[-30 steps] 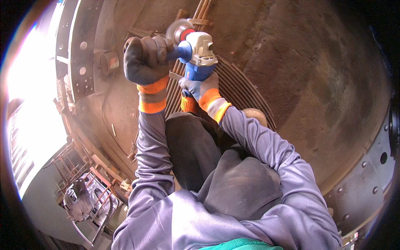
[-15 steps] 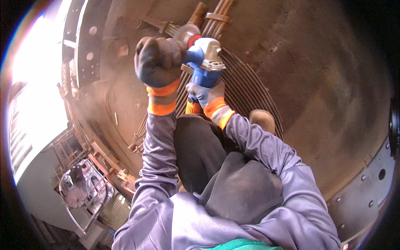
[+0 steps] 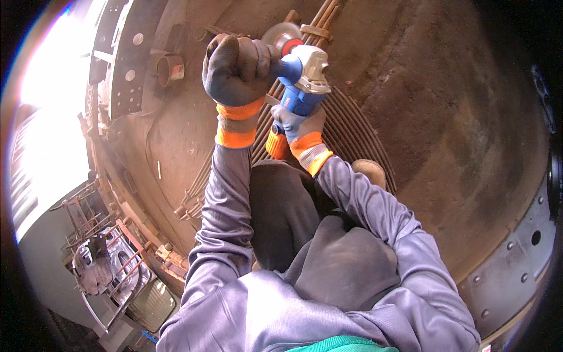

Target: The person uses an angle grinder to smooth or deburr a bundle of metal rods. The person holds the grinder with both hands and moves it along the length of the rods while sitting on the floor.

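Both of my gloved hands hold a blue angle grinder (image 3: 300, 101) with a pale metal head. My left hand (image 3: 239, 69) is wrapped round its blue side handle, fist closed. My right hand (image 3: 302, 124) grips the body, near the orange rear part. A round disc (image 3: 282, 39) with a red centre sits at the far end; its blurred face looks to be spinning. Below the grinder lies a bundle of long thin rusty rods (image 3: 358, 126), curved in the view. The disc is close to a clamp-like crosspiece (image 3: 316, 33) on the rods; whether they touch I cannot tell.
A short rusty pipe piece (image 3: 170, 70) stands on the brown floor at the left, beside a dark plate with holes (image 3: 120, 64). A metal-framed chair (image 3: 117, 276) is at lower left. A riveted grey beam (image 3: 510, 264) runs along the right. My shoe (image 3: 369, 171) rests beside the rods.
Both hands and the grinder have shifted slightly right and toward the far side. The view has moved a little too. My grip on the grinder is unchanged.
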A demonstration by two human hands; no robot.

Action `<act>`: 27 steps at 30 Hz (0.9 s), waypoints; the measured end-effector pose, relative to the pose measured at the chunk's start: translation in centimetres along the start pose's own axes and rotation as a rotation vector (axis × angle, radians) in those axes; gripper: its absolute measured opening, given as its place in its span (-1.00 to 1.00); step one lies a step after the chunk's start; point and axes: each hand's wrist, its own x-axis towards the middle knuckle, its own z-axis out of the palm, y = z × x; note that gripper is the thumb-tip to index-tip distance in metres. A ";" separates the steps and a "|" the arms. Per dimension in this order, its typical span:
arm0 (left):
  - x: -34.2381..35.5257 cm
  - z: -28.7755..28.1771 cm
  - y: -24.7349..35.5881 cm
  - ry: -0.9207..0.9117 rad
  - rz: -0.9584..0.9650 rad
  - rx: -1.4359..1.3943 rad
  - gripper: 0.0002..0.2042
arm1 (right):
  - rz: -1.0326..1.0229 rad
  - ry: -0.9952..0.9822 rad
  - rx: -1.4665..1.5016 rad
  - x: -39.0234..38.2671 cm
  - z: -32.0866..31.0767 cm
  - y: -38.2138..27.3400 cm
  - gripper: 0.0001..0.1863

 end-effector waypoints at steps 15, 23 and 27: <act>3.1 0.8 -1.4 0.119 -0.027 0.141 -0.75 | 0.035 0.013 -0.191 2.1 -0.6 -3.2 -0.51; 1.3 0.7 -0.5 0.149 -0.045 0.145 -0.72 | 0.076 0.004 -0.129 0.0 -0.2 -3.2 -0.55; 0.3 1.0 0.0 0.164 -0.062 0.192 -0.74 | 0.176 -0.021 -0.141 -0.7 -0.6 -1.9 -0.57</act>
